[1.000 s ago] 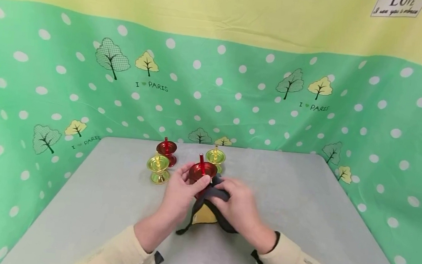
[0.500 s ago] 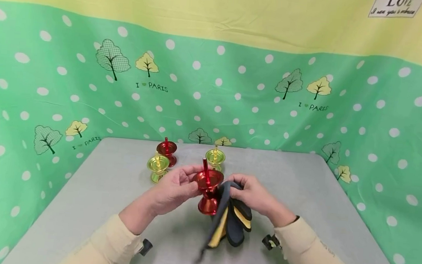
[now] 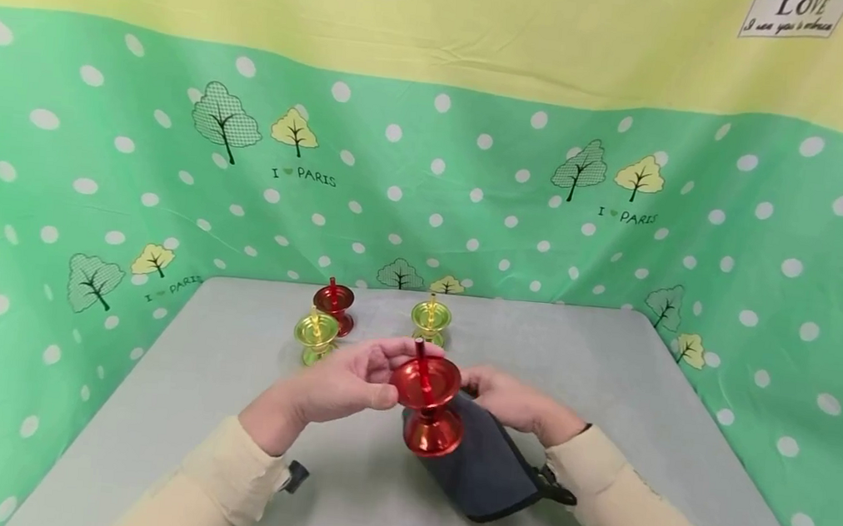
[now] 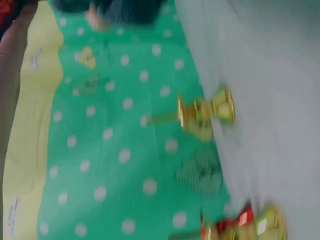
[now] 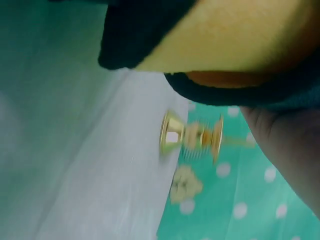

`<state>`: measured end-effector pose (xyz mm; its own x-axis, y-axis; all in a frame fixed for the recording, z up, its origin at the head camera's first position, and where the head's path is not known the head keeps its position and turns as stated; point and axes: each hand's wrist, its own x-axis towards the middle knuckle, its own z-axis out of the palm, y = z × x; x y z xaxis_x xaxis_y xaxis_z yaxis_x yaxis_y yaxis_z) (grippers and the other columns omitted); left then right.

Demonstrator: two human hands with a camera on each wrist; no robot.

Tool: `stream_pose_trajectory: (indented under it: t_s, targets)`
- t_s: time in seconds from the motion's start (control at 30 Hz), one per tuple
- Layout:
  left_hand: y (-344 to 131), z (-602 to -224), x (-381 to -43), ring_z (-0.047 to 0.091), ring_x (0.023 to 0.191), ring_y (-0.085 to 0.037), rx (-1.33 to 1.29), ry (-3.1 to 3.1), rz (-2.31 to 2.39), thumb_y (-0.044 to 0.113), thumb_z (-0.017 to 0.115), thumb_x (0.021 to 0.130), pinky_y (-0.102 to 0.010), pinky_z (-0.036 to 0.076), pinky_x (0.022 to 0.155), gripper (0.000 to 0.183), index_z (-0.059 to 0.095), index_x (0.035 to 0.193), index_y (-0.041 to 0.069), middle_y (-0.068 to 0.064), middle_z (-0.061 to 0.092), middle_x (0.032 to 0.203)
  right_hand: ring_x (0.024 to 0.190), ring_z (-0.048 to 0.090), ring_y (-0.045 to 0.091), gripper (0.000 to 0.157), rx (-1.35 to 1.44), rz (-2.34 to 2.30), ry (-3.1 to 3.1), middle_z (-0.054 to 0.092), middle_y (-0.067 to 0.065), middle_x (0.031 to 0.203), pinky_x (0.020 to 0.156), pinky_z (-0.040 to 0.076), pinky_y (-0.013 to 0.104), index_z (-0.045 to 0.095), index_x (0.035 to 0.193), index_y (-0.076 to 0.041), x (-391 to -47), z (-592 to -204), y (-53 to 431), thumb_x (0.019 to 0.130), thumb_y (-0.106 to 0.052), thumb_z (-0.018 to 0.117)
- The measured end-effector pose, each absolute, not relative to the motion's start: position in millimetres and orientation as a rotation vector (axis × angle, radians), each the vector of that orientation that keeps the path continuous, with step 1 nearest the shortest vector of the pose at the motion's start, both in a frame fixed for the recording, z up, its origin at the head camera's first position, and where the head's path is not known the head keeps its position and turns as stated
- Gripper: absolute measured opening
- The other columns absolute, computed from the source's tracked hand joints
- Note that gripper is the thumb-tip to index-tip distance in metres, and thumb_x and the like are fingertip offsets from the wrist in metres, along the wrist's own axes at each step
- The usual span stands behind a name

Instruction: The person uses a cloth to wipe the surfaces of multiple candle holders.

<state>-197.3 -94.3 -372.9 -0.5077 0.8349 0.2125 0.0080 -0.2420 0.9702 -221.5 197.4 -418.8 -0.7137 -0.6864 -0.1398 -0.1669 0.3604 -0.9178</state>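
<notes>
My left hand [image 3: 339, 381] grips a shiny red candle holder [image 3: 434, 433] by its dish, thumb in front and fingers behind. The holder stands upright in the air, its thin stem pointing up. To the right, my right hand [image 3: 513, 398] holds the upper edge of a dark grey cloth [image 3: 490, 468], which hangs behind and beside the holder. The cloth has dark edging and a small loop at one corner. Its yellow side [image 5: 225, 35] shows in the right wrist view, close to the lens. Some fingers of the right hand are hidden behind the holder and the cloth.
Toward the back of the grey table [image 3: 228, 413] stand a red candle holder [image 3: 333, 299] and a gold one [image 3: 316, 331] on the left. Another gold candle holder [image 3: 431, 318] is behind the hands. A green dotted curtain [image 3: 471, 217] surrounds the table's back and sides.
The red candle holder has come down and right, nearer to me, as the left hand turned it free of the cloth. From a bunched fold, the cloth has swung out into a flatter sheet.
</notes>
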Motion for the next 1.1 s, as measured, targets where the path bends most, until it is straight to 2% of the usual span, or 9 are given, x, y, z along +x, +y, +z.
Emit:
stream_pose_trajectory:
  t_s: [0.07,0.2,0.3,0.4,0.53,0.7,0.83,1.1]
  targets:
    - [-106,-376,-201,0.069,0.127,-0.012,0.939,1.614,1.841,0.019,0.079,0.098,-0.028,0.058,0.105,0.078,0.037,0.159,-0.006,-0.006,0.067,0.144,0.099,0.067,0.015,0.015,-0.695,-1.361,2.106,0.075,0.001,0.104,0.089,0.054,0.03,0.075,0.109,-0.001,-223,-417,209,0.099,-0.012,0.072]
    - [-112,-388,-214,0.067,0.129,-0.021,0.591,1.958,1.917,0.008,0.079,0.096,-0.029,0.059,0.103,0.075,0.039,0.158,-0.001,-0.02,0.061,0.149,0.11,0.068,0.019,0.017,-0.601,-1.403,2.178,0.076,0.001,0.115,0.094,0.055,0.032,0.077,0.113,-0.007,-220,-409,239,0.101,-0.018,0.073]
    - [-106,-403,-225,0.063,0.137,-0.032,0.31,2.122,1.971,0.005,0.081,0.094,-0.036,0.058,0.108,0.075,0.041,0.156,0.002,-0.021,0.058,0.152,0.103,0.07,0.019,0.02,-0.537,-1.476,2.246,0.076,0.001,0.111,0.085,0.059,0.03,0.076,0.115,-0.005,-217,-402,256,0.102,-0.02,0.073]
    - [-96,-416,-234,0.059,0.143,-0.037,0.141,2.259,1.97,0.006,0.085,0.09,-0.045,0.054,0.113,0.077,0.042,0.154,0.004,-0.021,0.059,0.151,0.092,0.071,0.016,0.023,-0.477,-1.528,2.31,0.075,0.0,0.104,0.075,0.06,0.03,0.076,0.115,-0.003,-216,-395,268,0.102,-0.022,0.074]
    - [-81,-430,-241,0.061,0.139,-0.039,0.089,2.411,1.891,0.01,0.09,0.086,-0.051,0.053,0.115,0.079,0.043,0.149,0.001,-0.023,0.059,0.146,0.082,0.071,0.014,0.025,-0.383,-1.518,2.389,0.074,-0.001,0.098,0.067,0.058,0.029,0.076,0.114,-0.006,-216,-389,277,0.102,-0.027,0.075]
    - [-67,-444,-247,0.063,0.132,-0.039,0.075,2.529,1.767,0.018,0.094,0.083,-0.054,0.051,0.115,0.08,0.046,0.144,-0.001,-0.024,0.062,0.141,0.079,0.071,0.015,0.026,-0.35,-1.473,2.437,0.074,0.002,0.095,0.066,0.058,0.03,0.076,0.113,-0.006,-215,-386,283,0.101,-0.029,0.076]
    - [-60,-454,-250,0.062,0.13,-0.037,0.063,2.578,1.693,0.023,0.096,0.082,-0.054,0.049,0.114,0.082,0.046,0.143,-0.001,-0.024,0.061,0.14,0.082,0.07,0.016,0.027,-0.362,-1.435,2.461,0.073,0.004,0.097,0.067,0.057,0.03,0.077,0.112,-0.006,-216,-387,286,0.102,-0.031,0.075]
    - [-46,-464,-246,0.065,0.121,-0.032,0.105,2.588,1.677,0.02,0.096,0.08,-0.051,0.052,0.11,0.08,0.046,0.138,-0.003,-0.023,0.062,0.131,0.088,0.074,0.018,0.027,-0.363,-1.441,2.447,0.076,0.007,0.107,0.072,0.06,0.031,0.078,0.115,-0.006,-216,-390,287,0.101,-0.029,0.076]
